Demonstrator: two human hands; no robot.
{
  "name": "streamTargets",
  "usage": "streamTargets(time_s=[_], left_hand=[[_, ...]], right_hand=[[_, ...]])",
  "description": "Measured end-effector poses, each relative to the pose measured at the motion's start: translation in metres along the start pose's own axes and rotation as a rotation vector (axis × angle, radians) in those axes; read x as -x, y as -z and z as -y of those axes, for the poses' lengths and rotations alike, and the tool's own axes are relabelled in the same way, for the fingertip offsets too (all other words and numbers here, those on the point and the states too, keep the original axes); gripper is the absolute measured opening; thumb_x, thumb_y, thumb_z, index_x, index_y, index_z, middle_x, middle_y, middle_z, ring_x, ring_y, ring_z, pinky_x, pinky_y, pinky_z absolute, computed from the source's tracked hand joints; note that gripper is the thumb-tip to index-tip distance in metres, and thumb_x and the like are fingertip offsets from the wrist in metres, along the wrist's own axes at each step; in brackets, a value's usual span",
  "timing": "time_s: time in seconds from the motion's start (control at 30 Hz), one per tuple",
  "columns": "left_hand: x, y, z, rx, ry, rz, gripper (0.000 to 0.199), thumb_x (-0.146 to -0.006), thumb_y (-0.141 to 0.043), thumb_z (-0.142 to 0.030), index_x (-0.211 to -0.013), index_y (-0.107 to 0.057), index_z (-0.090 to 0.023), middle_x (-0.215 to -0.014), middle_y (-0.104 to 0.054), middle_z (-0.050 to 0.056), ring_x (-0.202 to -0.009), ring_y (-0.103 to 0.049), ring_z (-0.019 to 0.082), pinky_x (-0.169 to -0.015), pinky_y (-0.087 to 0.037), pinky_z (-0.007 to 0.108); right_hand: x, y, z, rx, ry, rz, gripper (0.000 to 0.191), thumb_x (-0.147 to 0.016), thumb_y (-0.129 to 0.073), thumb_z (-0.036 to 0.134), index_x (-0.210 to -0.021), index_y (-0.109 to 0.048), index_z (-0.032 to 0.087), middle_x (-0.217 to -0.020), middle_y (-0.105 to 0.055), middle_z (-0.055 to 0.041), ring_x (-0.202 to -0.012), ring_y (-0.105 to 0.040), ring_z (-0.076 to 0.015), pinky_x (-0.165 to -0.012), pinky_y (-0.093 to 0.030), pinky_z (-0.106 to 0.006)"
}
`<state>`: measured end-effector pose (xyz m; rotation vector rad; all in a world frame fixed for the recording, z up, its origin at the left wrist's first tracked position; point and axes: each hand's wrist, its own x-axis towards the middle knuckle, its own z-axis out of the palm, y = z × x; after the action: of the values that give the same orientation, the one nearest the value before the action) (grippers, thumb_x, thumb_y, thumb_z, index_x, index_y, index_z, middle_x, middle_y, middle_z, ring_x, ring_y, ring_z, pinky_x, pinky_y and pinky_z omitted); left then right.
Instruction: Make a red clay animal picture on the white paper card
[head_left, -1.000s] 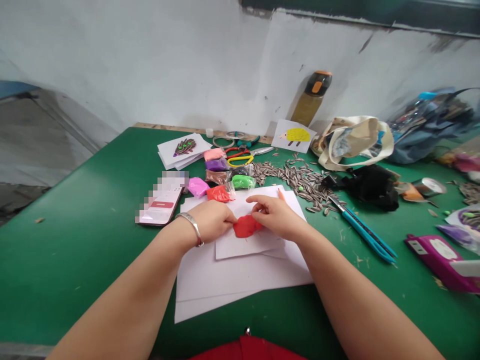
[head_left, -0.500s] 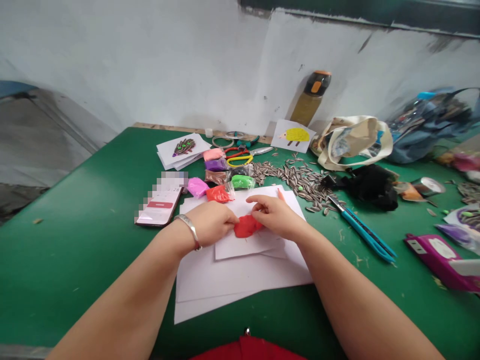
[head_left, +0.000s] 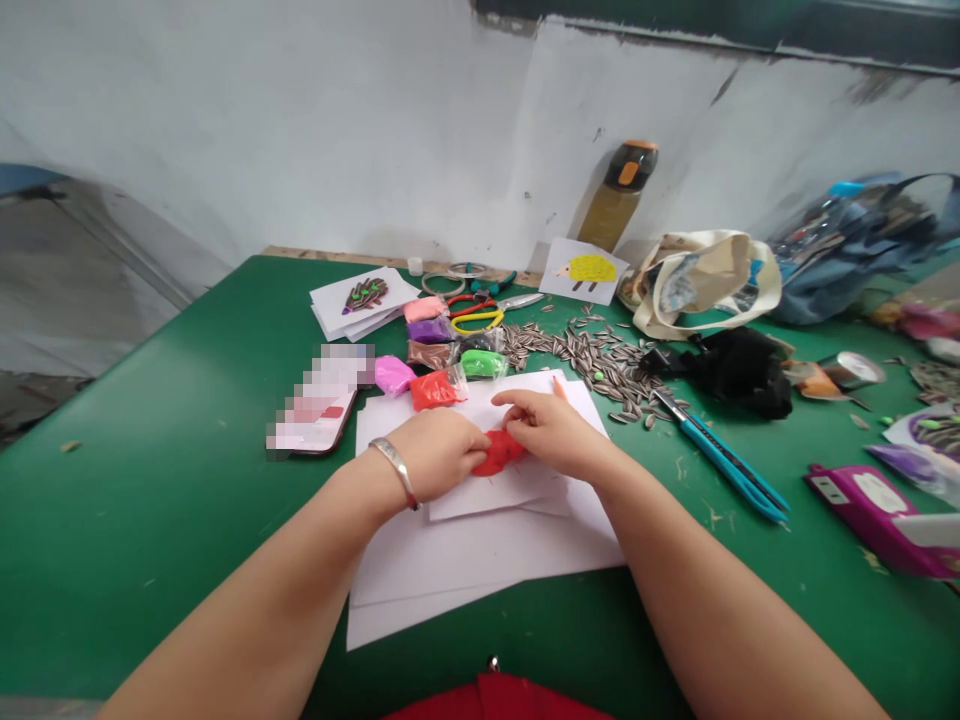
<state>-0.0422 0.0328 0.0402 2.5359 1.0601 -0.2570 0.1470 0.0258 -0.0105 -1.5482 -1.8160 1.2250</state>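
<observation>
A flat piece of red modeling clay (head_left: 498,454) lies on a small white sheet (head_left: 465,500), on top of larger white paper (head_left: 405,575). My left hand (head_left: 439,452), with a silver bracelet at its wrist, has its fingers closed together at the clay's left edge. Across from it, my right hand (head_left: 551,428) pinches the clay's right side with thumb and fingers, its index finger raised and bent. Both hands' fingertips partly cover the clay. Just beyond them sit a bag of red clay (head_left: 438,388) and other bags, such as a green one (head_left: 483,364).
A phone (head_left: 319,405) lies left of the paper. Scattered sunflower seeds (head_left: 592,350), a blue utility knife (head_left: 731,465) and a purple box (head_left: 877,515) are on the right. Scissors (head_left: 480,318), hedgehog pictures (head_left: 367,295) and a bottle (head_left: 616,195) stand toward the wall.
My left hand has shifted slightly right, its fingers now covering more of the clay's left edge. My right hand stays nearly in place.
</observation>
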Motion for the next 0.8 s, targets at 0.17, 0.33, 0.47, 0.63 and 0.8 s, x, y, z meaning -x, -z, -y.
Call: streamTargets(time_s=[0.17,0.33,0.47,0.63,0.8], left_hand=[[-0.005,-0.007,0.000,-0.061,0.001,0.009,0.027,-0.090,-0.045,-0.023,-0.087,-0.072,-0.019,-0.079,-0.069,0.005,-0.069,-0.058,0.017,-0.058,-0.033,0.027],[-0.004,-0.006,0.000,-0.005,0.006,0.018,0.029,-0.089,-0.045,-0.024,-0.095,-0.073,-0.021,-0.080,-0.069,0.005,-0.070,-0.059,0.018,-0.060,-0.036,0.027],[-0.002,-0.004,-0.001,0.044,0.003,0.021,0.029,-0.089,-0.045,-0.023,-0.100,-0.071,-0.023,-0.080,-0.069,0.003,-0.070,-0.060,0.017,-0.060,-0.036,0.026],[-0.002,-0.003,-0.002,0.002,0.013,-0.013,0.026,-0.089,-0.045,-0.024,-0.089,-0.071,-0.020,-0.080,-0.070,0.003,-0.069,-0.059,0.017,-0.058,-0.033,0.026],[-0.002,-0.001,-0.003,-0.051,0.055,-0.067,0.029,-0.090,-0.042,-0.024,-0.076,-0.067,-0.017,-0.075,-0.069,0.004,-0.067,-0.058,0.017,-0.058,-0.033,0.027]], right_hand=[[0.000,0.002,-0.001,0.023,0.025,-0.019,0.048,-0.073,-0.050,0.011,-0.119,-0.060,0.020,-0.087,-0.067,-0.0017,-0.069,-0.059,-0.0111,-0.069,-0.045,-0.027],[0.001,0.007,-0.002,0.092,0.044,-0.044,0.047,-0.072,-0.052,0.011,-0.118,-0.061,0.020,-0.091,-0.067,-0.0018,-0.068,-0.059,-0.0103,-0.079,-0.045,-0.033],[0.001,0.009,-0.003,0.133,0.050,-0.062,0.044,-0.074,-0.052,0.013,-0.116,-0.061,0.021,-0.090,-0.067,-0.0011,-0.067,-0.059,-0.0103,-0.083,-0.045,-0.034],[0.002,0.015,-0.003,0.176,0.005,-0.091,0.044,-0.073,-0.054,0.014,-0.116,-0.062,0.021,-0.094,-0.068,-0.0023,-0.070,-0.060,-0.0118,-0.077,-0.046,-0.029],[0.002,0.019,-0.006,0.193,-0.005,-0.127,0.044,-0.073,-0.056,0.013,-0.115,-0.063,0.021,-0.096,-0.069,-0.0036,-0.074,-0.061,-0.0132,-0.068,-0.046,-0.025]])
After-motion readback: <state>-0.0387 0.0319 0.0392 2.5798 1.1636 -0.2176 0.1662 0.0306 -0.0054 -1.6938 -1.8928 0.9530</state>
